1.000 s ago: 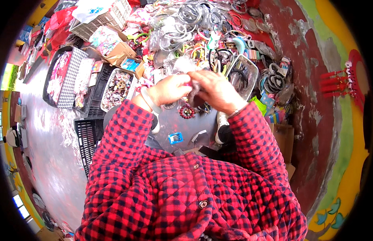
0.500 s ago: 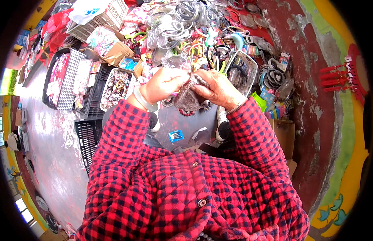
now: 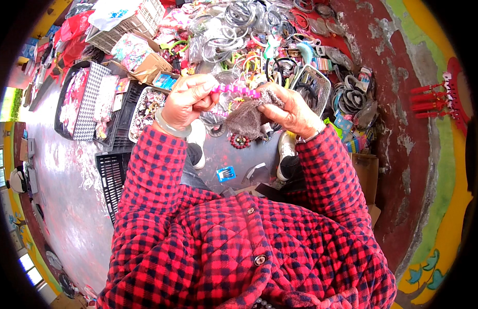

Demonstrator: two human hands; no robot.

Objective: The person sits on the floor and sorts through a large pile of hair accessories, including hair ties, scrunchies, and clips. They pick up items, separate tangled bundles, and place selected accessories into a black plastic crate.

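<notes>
A bright pink-and-white strand (image 3: pixel 236 91), like a bracelet or hair band, stretches between my two hands; its exact kind is unclear. Its left end is pinched in the fingers of my left hand (image 3: pixel 182 104). My right hand (image 3: pixel 294 112) grips a fluffy grey-brown cloth (image 3: pixel 244 119) against the strand's right end. The cloth hangs down below the strand. Beneath it, a dark red bead bracelet (image 3: pixel 239 141) shows on the floor.
Ahead lies a big heap of hair bands (image 3: pixel 236 18) and packaged trinkets. A white basket of small pieces (image 3: pixel 130 133) and a black crate (image 3: pixel 109 180) stand left. A white basket of dark bands (image 3: pixel 325 87) stands right. A blue packet (image 3: pixel 225 174) lies between my feet.
My left hand has drawn away to the left from my right hand. The pink strand, hidden before, now shows between them. The cloth hangs from my right hand alone.
</notes>
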